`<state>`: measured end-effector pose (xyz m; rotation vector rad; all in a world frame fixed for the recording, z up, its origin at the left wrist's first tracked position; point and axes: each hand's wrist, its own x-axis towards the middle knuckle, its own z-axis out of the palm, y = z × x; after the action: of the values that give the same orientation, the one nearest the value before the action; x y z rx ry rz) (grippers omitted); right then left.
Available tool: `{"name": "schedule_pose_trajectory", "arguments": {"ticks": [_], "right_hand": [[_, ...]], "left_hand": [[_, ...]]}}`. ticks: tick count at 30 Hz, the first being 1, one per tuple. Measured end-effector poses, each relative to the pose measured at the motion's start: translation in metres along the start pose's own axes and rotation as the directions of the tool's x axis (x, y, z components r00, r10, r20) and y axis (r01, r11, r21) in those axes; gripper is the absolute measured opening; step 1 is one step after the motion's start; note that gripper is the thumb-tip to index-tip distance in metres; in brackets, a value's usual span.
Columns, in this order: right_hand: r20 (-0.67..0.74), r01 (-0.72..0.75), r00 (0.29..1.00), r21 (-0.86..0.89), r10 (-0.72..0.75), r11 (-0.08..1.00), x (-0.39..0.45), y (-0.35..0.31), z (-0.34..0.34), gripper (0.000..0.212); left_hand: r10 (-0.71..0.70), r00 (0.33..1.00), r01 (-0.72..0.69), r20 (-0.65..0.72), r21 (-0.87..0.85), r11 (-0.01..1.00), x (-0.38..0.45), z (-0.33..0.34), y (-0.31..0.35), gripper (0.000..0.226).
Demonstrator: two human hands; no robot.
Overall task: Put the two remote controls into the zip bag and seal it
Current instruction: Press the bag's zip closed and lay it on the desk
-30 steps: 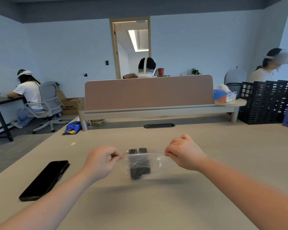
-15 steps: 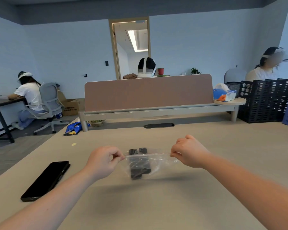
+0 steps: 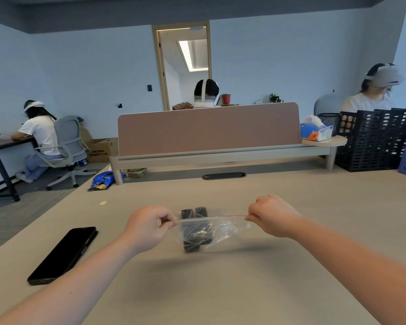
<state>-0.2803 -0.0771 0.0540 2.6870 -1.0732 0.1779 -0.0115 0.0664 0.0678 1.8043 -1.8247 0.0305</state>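
A clear zip bag [image 3: 225, 231] with a red seal strip hangs just above the beige table [image 3: 244, 289], stretched sideways between my hands. Two black remote controls [image 3: 196, 231] stand side by side inside it, at its left half; their tops show behind the seal strip. My left hand [image 3: 148, 228] pinches the bag's top left corner. My right hand [image 3: 273, 215] pinches the top right corner. The strip between them is pulled into a straight line.
A black phone [image 3: 63, 254] lies face up on the table to the left of my left arm. A brown divider panel [image 3: 209, 130] stands at the table's far edge, with black crates [image 3: 375, 139] at the far right. Three people sit at other desks.
My right hand has moved to the right along the seal strip, and the bag is pulled wider and tauter. My left hand has stayed at the left corner.
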Motion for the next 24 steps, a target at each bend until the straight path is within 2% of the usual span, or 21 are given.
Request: {"name": "schedule_pose_trajectory", "arguments": {"ticks": [5,12,17,21,24], "right_hand": [[0.087,-0.100,0.992,0.107,0.091,0.989,-0.005,-0.001,0.000,0.040],[0.156,-0.052,0.987,0.170,0.026,0.984,-0.009,-0.002,0.000,0.029],[0.209,-0.081,0.977,0.162,0.046,0.983,-0.015,-0.002,0.002,0.034],[0.270,-0.066,0.963,0.210,0.007,0.975,-0.017,-0.005,0.005,0.035],[0.331,-0.038,0.942,0.249,-0.048,0.968,-0.016,-0.009,0.005,0.039]], "left_hand": [[0.009,1.000,-0.009,0.005,0.010,1.000,0.001,-0.001,0.001,0.009],[0.014,0.999,-0.013,0.032,-0.011,1.000,-0.003,0.003,-0.001,0.008],[-0.013,0.994,0.016,0.110,-0.027,1.000,-0.009,0.009,-0.006,0.012],[-0.013,0.977,0.017,0.215,-0.016,1.000,-0.014,0.012,-0.015,0.033],[-0.062,0.948,0.059,0.313,0.018,0.998,-0.017,0.012,-0.023,0.030]]}}
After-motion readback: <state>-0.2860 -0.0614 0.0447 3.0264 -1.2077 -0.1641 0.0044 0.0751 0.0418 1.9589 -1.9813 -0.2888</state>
